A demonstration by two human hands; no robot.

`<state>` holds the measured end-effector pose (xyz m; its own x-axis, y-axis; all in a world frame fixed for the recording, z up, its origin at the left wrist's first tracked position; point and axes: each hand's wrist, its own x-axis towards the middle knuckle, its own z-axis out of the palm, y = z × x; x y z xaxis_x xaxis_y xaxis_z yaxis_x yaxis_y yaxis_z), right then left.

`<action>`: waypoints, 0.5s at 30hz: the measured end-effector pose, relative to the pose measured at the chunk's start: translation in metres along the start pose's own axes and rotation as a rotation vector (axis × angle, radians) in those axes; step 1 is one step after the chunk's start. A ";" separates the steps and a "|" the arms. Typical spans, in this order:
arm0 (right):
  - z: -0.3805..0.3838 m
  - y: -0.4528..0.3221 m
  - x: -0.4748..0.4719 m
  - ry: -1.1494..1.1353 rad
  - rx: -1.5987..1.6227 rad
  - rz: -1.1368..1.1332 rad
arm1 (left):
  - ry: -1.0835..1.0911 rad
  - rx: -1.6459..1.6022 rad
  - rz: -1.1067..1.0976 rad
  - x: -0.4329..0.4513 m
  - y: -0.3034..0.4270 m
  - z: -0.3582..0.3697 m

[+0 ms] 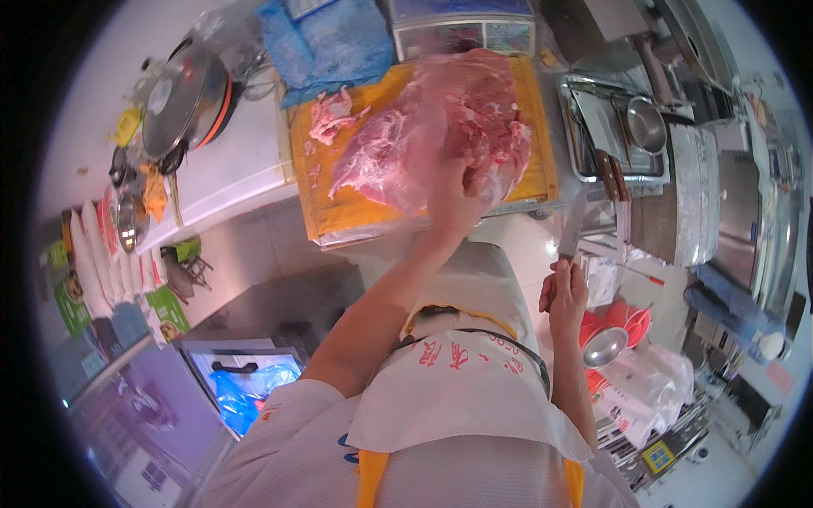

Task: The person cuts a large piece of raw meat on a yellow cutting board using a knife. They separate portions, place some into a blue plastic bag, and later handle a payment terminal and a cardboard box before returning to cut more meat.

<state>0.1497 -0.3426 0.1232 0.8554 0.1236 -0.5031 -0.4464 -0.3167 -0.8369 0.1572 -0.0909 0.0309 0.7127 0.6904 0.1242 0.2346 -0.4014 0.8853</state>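
Note:
A large slab of raw pink meat (pixel 381 159) lies across a yellow cutting board (pixel 356 219). My left hand (pixel 454 193) is at the slab's near edge, its fingers curled against the flesh; blur partly obscures the fingertips. Low at my right side, clear of the board, my right hand (pixel 564 289) grips a knife by its handle. The broad metal knife blade (pixel 573 222) points away from me, towards the counter. A smaller trimmed scrap of meat and fat (pixel 331 114) sits at the board's left, with little bits near it.
Behind the board are a blue plastic bag (pixel 330 47) and a scale-like appliance (pixel 463 35). A metal tray (pixel 613 127) on the right holds utensils and a small steel pot (pixel 646 126). Two wooden knife handles (pixel 611 174) project towards me there. A lidded pan (pixel 187 105) occupies the left counter.

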 end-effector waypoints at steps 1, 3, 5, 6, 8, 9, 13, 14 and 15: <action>0.004 -0.004 0.002 -0.019 0.010 0.000 | -0.035 0.057 0.013 0.003 -0.004 -0.003; 0.006 -0.005 0.008 0.009 0.023 0.022 | -0.094 0.173 0.040 0.010 -0.004 -0.007; 0.005 0.004 0.020 0.021 0.028 0.046 | -0.105 0.179 0.140 0.026 0.025 -0.008; 0.004 0.006 0.027 0.036 0.043 0.038 | -0.084 0.201 0.255 0.038 0.047 -0.003; 0.006 0.005 0.036 0.028 0.048 0.041 | -0.107 0.320 0.362 0.044 0.056 0.008; 0.004 0.005 0.039 0.018 0.054 0.050 | -0.162 0.410 0.385 0.053 0.055 0.017; 0.002 0.003 0.068 -0.062 0.039 0.057 | -0.318 0.590 0.403 0.089 0.027 0.031; 0.001 0.000 0.073 -0.080 0.038 0.059 | -0.317 0.535 0.379 0.092 0.022 0.028; -0.001 0.000 0.077 -0.095 0.032 0.062 | -0.303 0.550 0.392 0.093 0.018 0.025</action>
<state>0.2162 -0.3340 0.0851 0.7978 0.1933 -0.5711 -0.5075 -0.2961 -0.8092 0.2440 -0.0488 0.0471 0.9449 0.2698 0.1855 0.1659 -0.8830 0.4391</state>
